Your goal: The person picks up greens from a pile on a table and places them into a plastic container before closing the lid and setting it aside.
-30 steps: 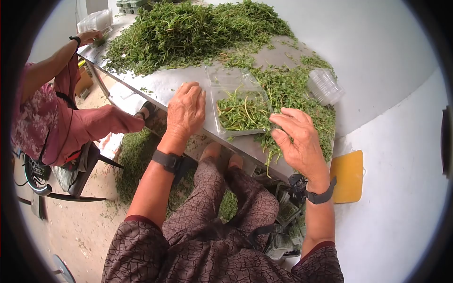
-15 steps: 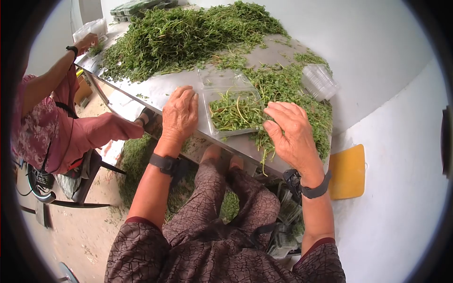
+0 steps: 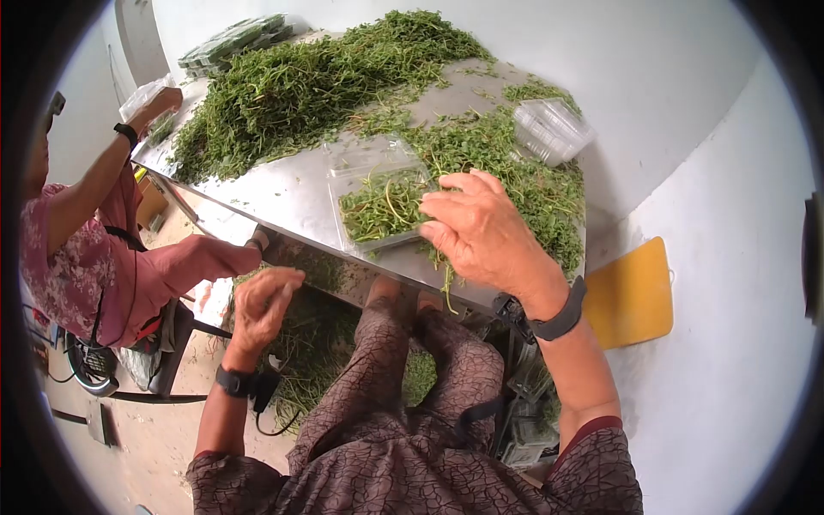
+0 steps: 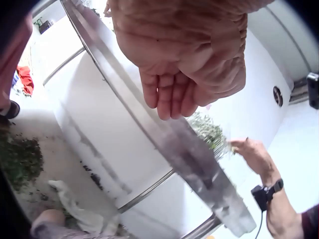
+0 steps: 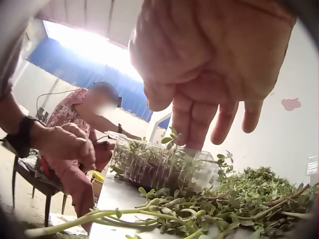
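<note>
A clear plastic box (image 3: 336,225) with its lid raised stands at the table's front edge, holding green leafy sprigs (image 3: 378,210). Over its right side is my right hand (image 3: 482,230), with nothing gripped in it. In the right wrist view its fingers (image 5: 192,119) point down, fairly straight, overlapping the box's rim and leaves. My left hand (image 3: 264,307) hangs off the table, over the floor, well apart from the box. Its fingers (image 4: 167,102) are loosely bent and the palm holds nothing in the left wrist view.
Loose greens (image 3: 515,193) spread right of the box, and a large heap (image 3: 283,103) lies behind. Stacked clear containers (image 3: 552,133) lean at the right. Filled packs (image 3: 236,43) stand at the back. Another person (image 3: 86,232) sits at left. A yellow board (image 3: 631,292) leans on the wall.
My left hand has come back from beside the box, off the table's edge toward me. The right hand has shifted left, closer over the box's right side. The head view has turned slightly.
</note>
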The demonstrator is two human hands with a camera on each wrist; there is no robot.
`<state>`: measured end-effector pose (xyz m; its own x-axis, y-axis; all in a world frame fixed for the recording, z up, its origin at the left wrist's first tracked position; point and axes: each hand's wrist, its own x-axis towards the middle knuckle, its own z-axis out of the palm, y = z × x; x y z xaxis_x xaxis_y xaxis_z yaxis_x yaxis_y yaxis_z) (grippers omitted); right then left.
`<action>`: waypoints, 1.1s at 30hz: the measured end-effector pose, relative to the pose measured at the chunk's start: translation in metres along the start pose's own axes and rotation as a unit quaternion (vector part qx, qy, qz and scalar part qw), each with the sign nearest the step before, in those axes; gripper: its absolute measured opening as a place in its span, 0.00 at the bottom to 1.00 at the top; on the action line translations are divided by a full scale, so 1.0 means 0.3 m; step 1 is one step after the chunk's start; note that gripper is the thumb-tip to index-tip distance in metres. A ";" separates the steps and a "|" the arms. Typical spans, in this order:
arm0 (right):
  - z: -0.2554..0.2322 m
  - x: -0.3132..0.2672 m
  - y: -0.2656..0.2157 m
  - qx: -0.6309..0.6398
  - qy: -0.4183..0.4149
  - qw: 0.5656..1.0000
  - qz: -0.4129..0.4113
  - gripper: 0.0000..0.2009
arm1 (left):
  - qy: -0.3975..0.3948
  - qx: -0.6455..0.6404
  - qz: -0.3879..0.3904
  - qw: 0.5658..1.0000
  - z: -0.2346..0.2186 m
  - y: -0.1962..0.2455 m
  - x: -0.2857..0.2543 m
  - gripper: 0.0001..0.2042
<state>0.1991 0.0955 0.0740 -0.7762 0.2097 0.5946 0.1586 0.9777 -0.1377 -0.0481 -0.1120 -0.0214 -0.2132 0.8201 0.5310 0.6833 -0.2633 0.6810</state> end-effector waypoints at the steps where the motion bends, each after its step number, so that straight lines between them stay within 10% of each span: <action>1: -0.010 -0.001 0.013 0.022 0.024 0.999 -0.003 0.09 | -0.019 -0.003 -0.022 1.000 -0.013 -0.004 -0.051 0.05; 7: -0.108 -0.058 0.137 -0.014 0.006 0.997 0.076 0.09 | -0.353 0.001 -0.296 0.887 -0.037 -0.214 -0.634 0.09; 11: -0.153 -0.094 0.155 0.004 -0.063 0.987 0.150 0.11 | -0.413 -0.098 -0.398 0.814 -0.021 -0.217 -1.063 0.12; 33: -0.122 -0.153 0.226 -0.001 -0.055 0.989 0.141 0.11 | -0.526 0.026 -0.397 0.752 -0.058 -0.028 -1.177 0.13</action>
<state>0.2679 0.1526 0.0662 -0.7625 0.4708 0.4438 0.3783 0.8809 -0.2844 0.0093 -0.4083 -0.2058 0.0829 0.6632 -0.7439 0.6637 0.5201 0.5376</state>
